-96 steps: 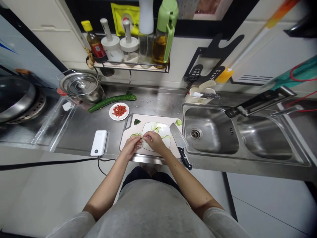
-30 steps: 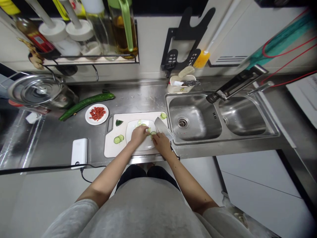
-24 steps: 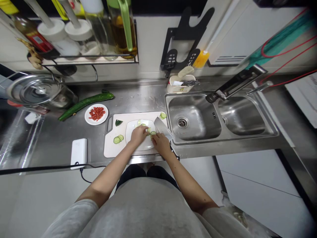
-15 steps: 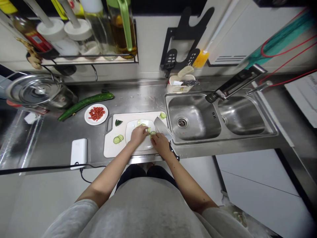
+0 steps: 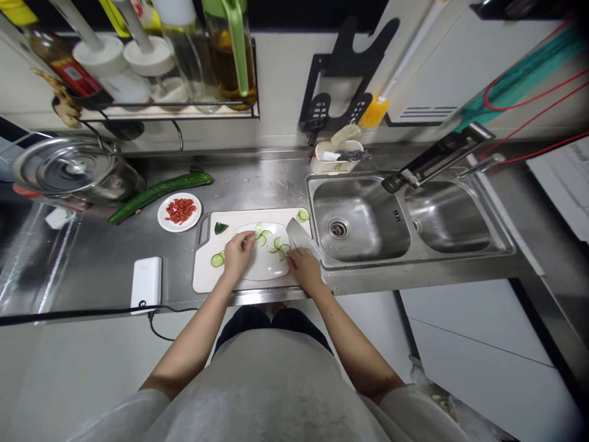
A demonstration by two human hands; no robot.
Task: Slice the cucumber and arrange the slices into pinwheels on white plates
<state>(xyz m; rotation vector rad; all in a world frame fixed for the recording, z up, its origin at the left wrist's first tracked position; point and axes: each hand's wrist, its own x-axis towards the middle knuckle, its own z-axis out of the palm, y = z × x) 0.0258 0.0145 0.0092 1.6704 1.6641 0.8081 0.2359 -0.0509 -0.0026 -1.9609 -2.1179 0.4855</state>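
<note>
So, slices [image 5: 277, 242] lie far and right on the plate [image 5: 257, 268] — likely light, floppy, slick; pinch at edges. Left hand [image 5: 237, 252] half-curled, right hand [image 5: 305, 267] at plate's right — can't tell if either grips.

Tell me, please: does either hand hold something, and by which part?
It cannot be told: the left hand and right hand are near thin, green-edged cucumber slices on the white, squarish plate.

Left arm [image 5: 191, 337] and right arm [image 5: 359, 337] slant inward, reaching far; left hand [image 5: 238, 253] and right hand [image 5: 305, 268], fingers bent, are apart, the right slightly nearer.
</note>
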